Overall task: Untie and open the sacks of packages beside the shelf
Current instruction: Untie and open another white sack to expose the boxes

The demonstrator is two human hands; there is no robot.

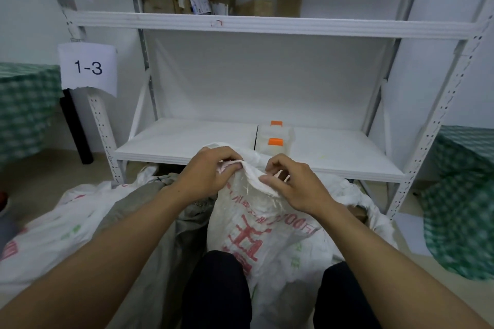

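A white woven sack (267,232) with red printing stands between my knees in front of the shelf (267,25). Its top is bunched into a neck. My left hand (205,171) grips the bunched mouth from the left. My right hand (291,181) pinches the sack's rolled edge and a thin pale tie strand at the neck. Beside it on the left lies a grey-brown sack (149,211), and further left another white sack (58,224) with red and green print.
The white metal shelf's lower board (187,141) holds a white container with orange caps (275,139). Cardboard packages (203,0) sit on the upper board. A paper label "1-3" (88,68) hangs on the left post. Green checked cloth (462,195) drapes at both sides.
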